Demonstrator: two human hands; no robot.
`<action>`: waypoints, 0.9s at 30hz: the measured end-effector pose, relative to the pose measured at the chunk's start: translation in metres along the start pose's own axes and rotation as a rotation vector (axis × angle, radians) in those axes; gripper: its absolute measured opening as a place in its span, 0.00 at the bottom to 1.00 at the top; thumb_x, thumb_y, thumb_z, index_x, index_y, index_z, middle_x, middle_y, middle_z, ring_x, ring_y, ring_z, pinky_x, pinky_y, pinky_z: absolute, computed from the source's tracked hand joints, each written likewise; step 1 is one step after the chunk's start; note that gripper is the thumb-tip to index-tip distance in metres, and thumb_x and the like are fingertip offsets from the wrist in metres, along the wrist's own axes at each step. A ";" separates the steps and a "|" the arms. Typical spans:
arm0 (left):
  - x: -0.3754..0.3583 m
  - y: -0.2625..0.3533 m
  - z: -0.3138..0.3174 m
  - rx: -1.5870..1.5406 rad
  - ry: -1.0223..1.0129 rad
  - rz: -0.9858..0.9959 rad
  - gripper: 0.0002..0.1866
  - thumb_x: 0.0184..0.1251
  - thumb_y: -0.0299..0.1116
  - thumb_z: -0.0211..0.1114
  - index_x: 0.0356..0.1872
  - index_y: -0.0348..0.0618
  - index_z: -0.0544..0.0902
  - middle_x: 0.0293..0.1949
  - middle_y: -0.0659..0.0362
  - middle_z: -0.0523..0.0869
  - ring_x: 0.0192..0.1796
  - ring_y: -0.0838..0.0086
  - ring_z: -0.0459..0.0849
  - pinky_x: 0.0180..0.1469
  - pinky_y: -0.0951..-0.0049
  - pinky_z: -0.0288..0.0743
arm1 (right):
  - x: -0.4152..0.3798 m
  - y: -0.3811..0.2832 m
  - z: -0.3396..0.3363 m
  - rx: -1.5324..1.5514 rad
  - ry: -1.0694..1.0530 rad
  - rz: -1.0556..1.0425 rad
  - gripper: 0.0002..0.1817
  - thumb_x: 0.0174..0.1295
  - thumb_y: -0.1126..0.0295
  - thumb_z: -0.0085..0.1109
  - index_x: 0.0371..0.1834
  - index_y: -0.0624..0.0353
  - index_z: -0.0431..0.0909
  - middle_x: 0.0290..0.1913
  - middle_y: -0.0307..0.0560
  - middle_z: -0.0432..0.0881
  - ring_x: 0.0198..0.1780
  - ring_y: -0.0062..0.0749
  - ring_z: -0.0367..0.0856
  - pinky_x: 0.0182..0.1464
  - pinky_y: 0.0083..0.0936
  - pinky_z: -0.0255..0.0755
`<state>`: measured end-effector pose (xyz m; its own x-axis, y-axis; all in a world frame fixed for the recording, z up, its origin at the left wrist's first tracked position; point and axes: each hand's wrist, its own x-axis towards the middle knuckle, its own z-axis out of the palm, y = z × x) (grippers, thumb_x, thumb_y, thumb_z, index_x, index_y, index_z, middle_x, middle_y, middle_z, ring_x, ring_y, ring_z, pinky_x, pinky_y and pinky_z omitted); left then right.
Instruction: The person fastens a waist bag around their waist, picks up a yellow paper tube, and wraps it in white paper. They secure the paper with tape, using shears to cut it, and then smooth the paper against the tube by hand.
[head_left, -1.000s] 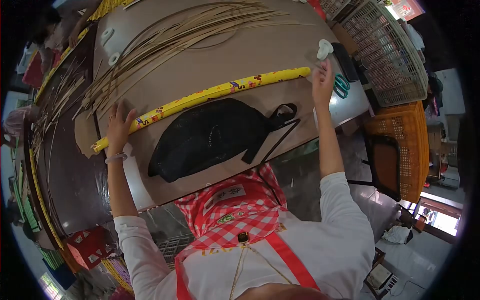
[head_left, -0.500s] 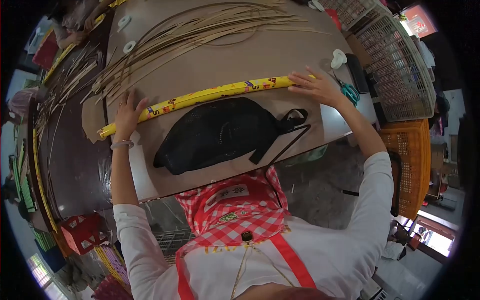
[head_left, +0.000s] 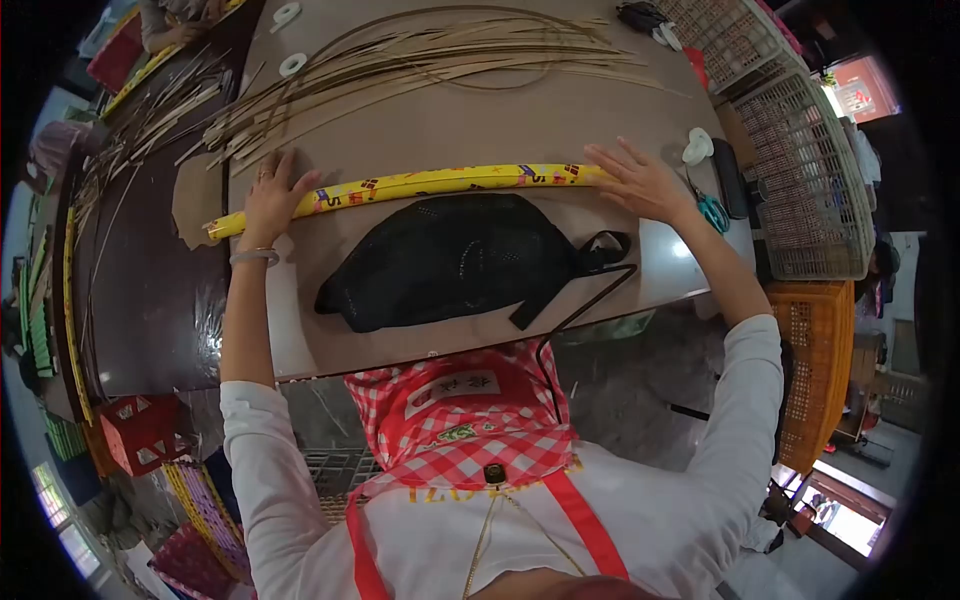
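A long yellow roll (head_left: 430, 181) with a colourful print, like rolled wrapping sheet, lies across the table. My left hand (head_left: 274, 200) rests on it near its left end, fingers stretched out. On the right end lies my right hand (head_left: 640, 183), its fingers spread and covering the tip of the roll. Between my arms, just nearer to me than the roll, sits a black mesh bag (head_left: 450, 265) with a strap. Teal-handled scissors (head_left: 712, 213) lie to the right of my right hand.
Thin bamboo-like strips (head_left: 430, 70) spread over the far table. White tape rolls (head_left: 698, 146) lie near a black case (head_left: 729, 178) at the right. Beyond the edge stand a wire-like basket (head_left: 810, 180) and an orange crate (head_left: 810, 370). Another person's hand (head_left: 175, 38) shows at far left.
The view has turned a little, so the table scene sits differently. The roll's right tip, showing past my right fingers before, is now hidden under that hand. Both hands stay on the roll.
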<state>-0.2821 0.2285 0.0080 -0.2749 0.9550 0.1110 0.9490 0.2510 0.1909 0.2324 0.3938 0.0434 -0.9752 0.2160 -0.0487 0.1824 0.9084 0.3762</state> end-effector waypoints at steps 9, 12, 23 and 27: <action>0.001 -0.005 0.006 -0.013 0.047 0.044 0.36 0.59 0.63 0.52 0.61 0.47 0.68 0.62 0.48 0.66 0.62 0.54 0.66 0.58 0.56 0.63 | 0.050 -0.014 -0.009 0.151 0.025 0.000 0.31 0.58 0.56 0.53 0.66 0.38 0.57 0.71 0.40 0.51 0.71 0.29 0.50 0.71 0.39 0.42; 0.002 -0.003 0.005 -0.018 0.062 0.046 0.36 0.58 0.63 0.51 0.60 0.47 0.69 0.61 0.47 0.66 0.62 0.54 0.66 0.58 0.56 0.63 | 0.045 -0.009 -0.001 -0.065 0.169 -0.147 0.33 0.56 0.58 0.54 0.67 0.35 0.55 0.71 0.38 0.50 0.70 0.30 0.53 0.70 0.40 0.45; 0.001 0.000 0.001 -0.013 0.012 -0.012 0.37 0.58 0.64 0.51 0.60 0.47 0.69 0.62 0.47 0.65 0.65 0.55 0.63 0.62 0.57 0.60 | 0.095 -0.031 -0.011 0.317 0.053 0.059 0.37 0.55 0.53 0.55 0.69 0.36 0.52 0.72 0.37 0.47 0.71 0.31 0.51 0.71 0.41 0.42; 0.001 0.000 0.002 -0.009 0.007 -0.014 0.38 0.57 0.66 0.49 0.61 0.48 0.68 0.63 0.48 0.64 0.65 0.54 0.62 0.62 0.57 0.59 | 0.094 -0.031 -0.011 0.160 0.043 -0.046 0.34 0.59 0.53 0.53 0.69 0.29 0.51 0.72 0.33 0.48 0.71 0.28 0.49 0.71 0.42 0.41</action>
<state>-0.2816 0.2299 0.0060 -0.2891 0.9503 0.1152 0.9437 0.2627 0.2011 0.1337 0.3825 0.0373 -0.9868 0.1604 -0.0220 0.1516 0.9631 0.2224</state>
